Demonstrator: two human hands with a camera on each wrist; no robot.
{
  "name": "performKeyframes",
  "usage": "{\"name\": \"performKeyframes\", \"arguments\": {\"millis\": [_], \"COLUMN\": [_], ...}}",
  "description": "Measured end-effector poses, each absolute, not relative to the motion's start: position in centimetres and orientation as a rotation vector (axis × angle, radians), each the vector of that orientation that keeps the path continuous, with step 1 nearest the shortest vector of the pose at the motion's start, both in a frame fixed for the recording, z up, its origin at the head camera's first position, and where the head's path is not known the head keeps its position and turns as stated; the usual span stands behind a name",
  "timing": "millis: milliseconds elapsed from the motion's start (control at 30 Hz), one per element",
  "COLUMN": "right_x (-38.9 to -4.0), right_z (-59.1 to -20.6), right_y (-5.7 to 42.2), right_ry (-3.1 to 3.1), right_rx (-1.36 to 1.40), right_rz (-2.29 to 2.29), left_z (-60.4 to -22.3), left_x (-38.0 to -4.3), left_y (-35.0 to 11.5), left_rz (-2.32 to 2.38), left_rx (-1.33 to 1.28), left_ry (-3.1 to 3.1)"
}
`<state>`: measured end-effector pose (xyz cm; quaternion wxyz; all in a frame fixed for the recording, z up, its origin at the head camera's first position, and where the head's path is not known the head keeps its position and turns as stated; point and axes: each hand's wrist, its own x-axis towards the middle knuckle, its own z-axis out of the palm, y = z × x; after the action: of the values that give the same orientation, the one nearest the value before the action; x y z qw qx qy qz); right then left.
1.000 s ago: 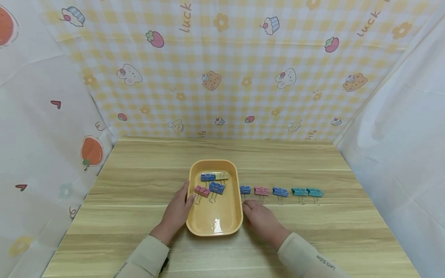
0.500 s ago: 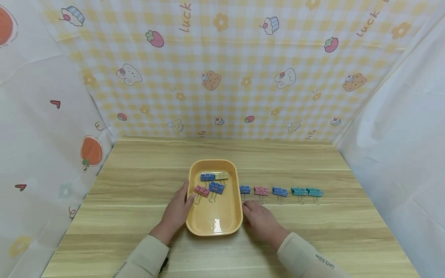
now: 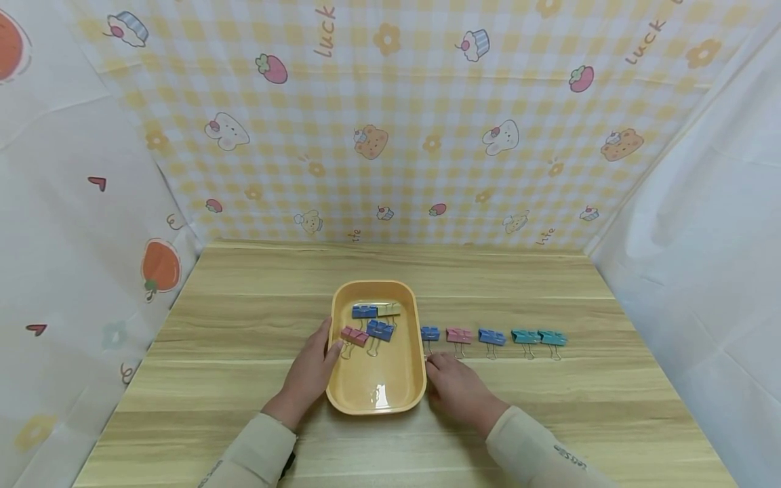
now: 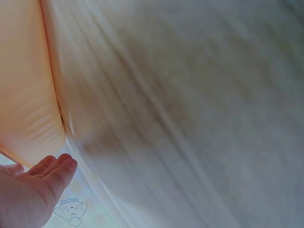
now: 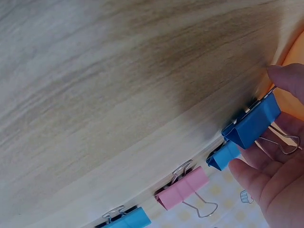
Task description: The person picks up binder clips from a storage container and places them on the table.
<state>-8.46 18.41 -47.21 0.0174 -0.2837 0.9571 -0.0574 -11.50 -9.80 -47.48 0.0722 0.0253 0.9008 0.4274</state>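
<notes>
In the head view my left hand [image 3: 309, 369] holds the left wall of a yellow tray [image 3: 378, 409], thumb at the rim and fingers along the outside. Inside the tray lie two blue binder clips [image 3: 380, 330], a pink binder clip [image 3: 354, 336] and a yellow binder clip [image 3: 389, 310]. Beside the tray's right wall is my right hand [image 3: 460, 390]. The right wrist view shows a dark blue binder clip [image 5: 256, 121] between that hand's thumb [image 5: 289, 80] and fingers; the head view hides it behind the hand.
A row of binder clips runs right from the tray on the wooden table [image 3: 549, 420]: a blue clip [image 3: 430, 333], a pink clip [image 3: 459, 335], another blue clip [image 3: 491, 337] and two teal clips [image 3: 552, 337]. Behind stands a checked cloth [image 3: 403, 169], with white cloths at both sides.
</notes>
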Motion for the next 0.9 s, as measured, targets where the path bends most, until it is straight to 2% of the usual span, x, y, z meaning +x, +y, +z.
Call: {"name": "performKeyframes", "arguments": {"millis": [900], "right_x": [-8.6], "right_z": [-46.2], "right_y": [18.8], "right_ry": [3.013], "right_rx": [-0.939], "right_rz": [-0.200], "left_z": [-47.8], "left_x": [-11.5], "left_y": [-10.0], "left_rz": [1.320], "left_rx": [0.112], "left_ry": [2.720]}}
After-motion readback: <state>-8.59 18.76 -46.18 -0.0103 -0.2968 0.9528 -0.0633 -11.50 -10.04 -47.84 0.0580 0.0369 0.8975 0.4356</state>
